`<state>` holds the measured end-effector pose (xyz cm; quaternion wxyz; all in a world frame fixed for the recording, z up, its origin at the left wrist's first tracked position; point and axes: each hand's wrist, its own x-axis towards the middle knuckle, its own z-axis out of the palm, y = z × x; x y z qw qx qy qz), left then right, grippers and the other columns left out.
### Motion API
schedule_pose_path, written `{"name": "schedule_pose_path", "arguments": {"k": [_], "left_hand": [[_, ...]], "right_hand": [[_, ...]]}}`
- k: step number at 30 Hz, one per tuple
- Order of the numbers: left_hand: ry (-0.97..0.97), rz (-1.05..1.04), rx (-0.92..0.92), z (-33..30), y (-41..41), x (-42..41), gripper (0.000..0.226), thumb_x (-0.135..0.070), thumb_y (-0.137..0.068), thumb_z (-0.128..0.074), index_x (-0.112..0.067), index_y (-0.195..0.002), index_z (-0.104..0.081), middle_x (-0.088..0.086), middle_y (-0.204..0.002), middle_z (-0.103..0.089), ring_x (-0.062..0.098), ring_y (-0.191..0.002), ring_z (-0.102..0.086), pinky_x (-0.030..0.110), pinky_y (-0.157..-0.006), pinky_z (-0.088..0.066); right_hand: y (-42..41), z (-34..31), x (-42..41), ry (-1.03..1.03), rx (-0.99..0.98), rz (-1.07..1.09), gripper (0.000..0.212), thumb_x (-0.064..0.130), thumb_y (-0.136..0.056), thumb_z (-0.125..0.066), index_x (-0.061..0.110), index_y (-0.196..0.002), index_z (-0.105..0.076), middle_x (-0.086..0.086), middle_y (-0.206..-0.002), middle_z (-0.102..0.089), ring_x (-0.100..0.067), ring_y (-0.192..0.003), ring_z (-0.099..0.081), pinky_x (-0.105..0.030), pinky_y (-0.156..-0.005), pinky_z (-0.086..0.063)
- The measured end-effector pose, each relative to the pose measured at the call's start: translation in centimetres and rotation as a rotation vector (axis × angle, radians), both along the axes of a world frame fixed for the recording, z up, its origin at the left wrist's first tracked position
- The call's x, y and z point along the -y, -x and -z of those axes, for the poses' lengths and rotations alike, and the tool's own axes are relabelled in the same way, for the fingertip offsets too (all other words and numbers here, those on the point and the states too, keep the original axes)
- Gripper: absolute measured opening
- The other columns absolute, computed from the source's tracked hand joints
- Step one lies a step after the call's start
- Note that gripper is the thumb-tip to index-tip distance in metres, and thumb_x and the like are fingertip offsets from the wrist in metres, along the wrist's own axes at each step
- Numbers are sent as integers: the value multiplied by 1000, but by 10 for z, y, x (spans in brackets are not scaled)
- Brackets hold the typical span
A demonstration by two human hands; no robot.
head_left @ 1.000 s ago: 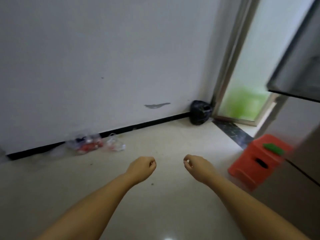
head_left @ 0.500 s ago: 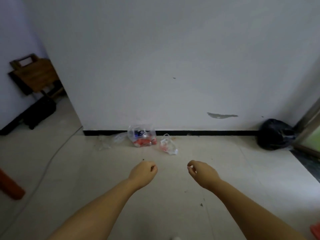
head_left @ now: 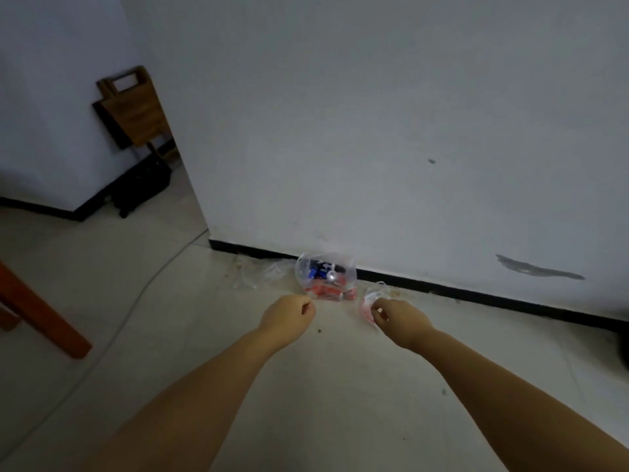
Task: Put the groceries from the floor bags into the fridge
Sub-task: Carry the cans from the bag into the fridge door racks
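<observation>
— While we take stock of the head view, what sits at the wall's foot?

— Item one: a clear plastic bag (head_left: pixel 326 277) of blue and red packets, centre of the frame, against the black skirting (head_left: pixel 476 294). Item two: a smaller clear bag (head_left: pixel 369 303) with red contents, just right of it, partly behind our right hand. Item three: an empty-looking crumpled bag (head_left: pixel 262 272), left of the first.

— And our hands?

— Left hand (head_left: pixel 286 316): fingers curled into a loose fist, nothing held, below the first bag. Right hand (head_left: pixel 396 316): fingers curled, overlapping the smaller bag; whether it has hold of the plastic we cannot tell.

— Remaining stock?

— Wooden folding piece (head_left: pixel 132 107), upper left; black bag (head_left: pixel 141 185) beneath it; orange-brown furniture leg (head_left: pixel 37 311), left edge; a cable (head_left: pixel 136 298) across the pale floor (head_left: pixel 323 386).
</observation>
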<state>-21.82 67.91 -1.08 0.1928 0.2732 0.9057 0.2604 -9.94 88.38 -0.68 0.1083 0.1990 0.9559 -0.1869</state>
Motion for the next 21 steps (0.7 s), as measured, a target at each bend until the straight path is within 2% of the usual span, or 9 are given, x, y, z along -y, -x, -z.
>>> {"name": "schedule_pose_path", "arguments": {"k": [5,9,13,17,21], "left_hand": [[51,-37,-1,21,107,-10,27,-22,-88,-43,-6,-82,-64,15,-85,-68,26,-71,-59,36,-63,-44],[71,-5,-25,26,199,-31,27,-19,-91,-42,-5,-81,-62,17,-84,-66,25,-69,-55,35,-61,-40],[105,72,-8,28,272,-60,26,-20,-93,-40,-8,-80,-59,15,-81,-62,20,-67,-48,29,-60,-33],[142,145,22,49,315,-96,24,-22,-93,-42,-14,-74,-54,8,-77,-59,19,-66,-49,27,-58,-35],[144,236,127,89,331,-138,33,-24,-95,-42,-20,-62,-39,-1,-63,-43,12,-57,-38,25,-52,-28]], "right_hand": [[109,6,-10,-11,-2,-95,28,30,-99,-37,17,-113,-57,-8,-111,-65,-25,-97,-61,-29,-77,-42],[184,14,-24,22,-21,-28,30,32,-99,-36,19,-117,-56,-7,-111,-65,-25,-97,-61,-27,-73,-40],[239,23,-45,14,-2,17,31,32,-100,-34,21,-120,-55,-4,-113,-65,-20,-98,-61,-28,-77,-44],[272,42,-72,72,32,75,30,31,-100,-35,20,-119,-56,-4,-111,-66,-17,-95,-62,-24,-78,-45],[298,84,-112,129,114,98,29,31,-99,-38,18,-115,-58,-2,-107,-66,-15,-92,-63,-25,-81,-49]]}}
